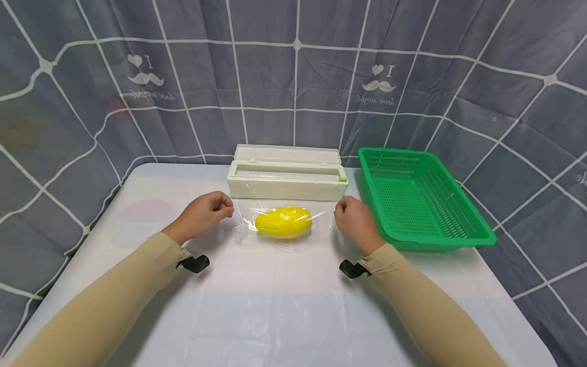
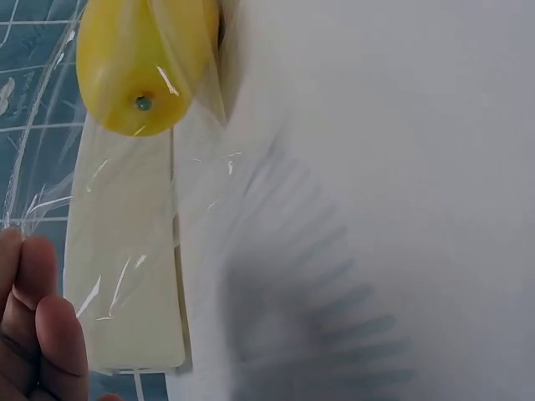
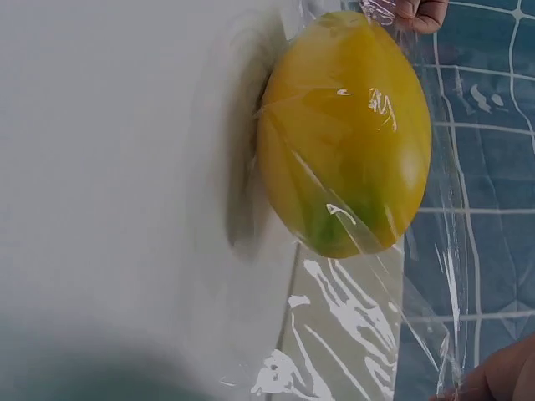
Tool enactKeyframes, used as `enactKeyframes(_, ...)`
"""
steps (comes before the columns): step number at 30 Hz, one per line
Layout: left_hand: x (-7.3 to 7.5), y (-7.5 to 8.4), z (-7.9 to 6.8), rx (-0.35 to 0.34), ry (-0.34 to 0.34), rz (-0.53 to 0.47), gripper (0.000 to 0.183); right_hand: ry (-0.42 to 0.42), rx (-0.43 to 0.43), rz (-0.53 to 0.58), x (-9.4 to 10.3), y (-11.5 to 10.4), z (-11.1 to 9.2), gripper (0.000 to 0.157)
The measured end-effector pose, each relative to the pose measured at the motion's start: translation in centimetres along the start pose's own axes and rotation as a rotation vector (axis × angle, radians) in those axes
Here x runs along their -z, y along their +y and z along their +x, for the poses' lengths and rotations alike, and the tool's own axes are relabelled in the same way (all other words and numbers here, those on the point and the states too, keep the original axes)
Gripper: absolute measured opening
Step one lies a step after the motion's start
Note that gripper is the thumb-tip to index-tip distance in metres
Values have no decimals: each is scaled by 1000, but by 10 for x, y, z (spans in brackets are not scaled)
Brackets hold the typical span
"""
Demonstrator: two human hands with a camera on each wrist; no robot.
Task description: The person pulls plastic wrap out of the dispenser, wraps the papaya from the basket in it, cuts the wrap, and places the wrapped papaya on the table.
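A sheet of clear cling film [image 1: 247, 216] stretches between the two hands. My left hand [image 1: 202, 215] pinches its left edge between thumb and fingertips, as the left wrist view also shows at the lower left. My right hand [image 1: 358, 223] grips the opposite edge with curled fingers. Under the film lies a smooth oval yellow fruit [image 1: 285, 222], papaya-like, on the table between the hands; the film covers it. One end has a green tinge [image 3: 338, 219], and the other shows a small dark stem spot [image 2: 144, 104].
Just behind the fruit stands a white cling film dispenser [image 1: 286, 189], its lid [image 1: 286, 154] raised, with a small green slider [image 1: 342, 179] at its right end. To the right is a green plastic basket [image 1: 417, 204], close beside the right hand. Grey checked curtains surround the white-covered table [image 1: 275, 316].
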State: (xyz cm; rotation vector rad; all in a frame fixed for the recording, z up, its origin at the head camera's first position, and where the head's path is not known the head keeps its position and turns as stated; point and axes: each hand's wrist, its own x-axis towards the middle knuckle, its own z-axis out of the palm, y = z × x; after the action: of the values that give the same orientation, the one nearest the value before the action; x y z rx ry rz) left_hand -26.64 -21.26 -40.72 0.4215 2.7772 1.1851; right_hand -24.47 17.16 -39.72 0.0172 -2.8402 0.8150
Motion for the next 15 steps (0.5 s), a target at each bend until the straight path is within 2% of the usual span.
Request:
enactKeyframes(4,-3,-3,5,2,18,-22,8,8,8,-18,-4,1,2,21)
enactKeyframes(9,-6,-8,10,11,7,-12,7,11,21,-49,-8,4,5,21)
enactKeyframes(15,-10,-10,16,10,-7,11,14,-17,-14,-48,-12,7,7,19)
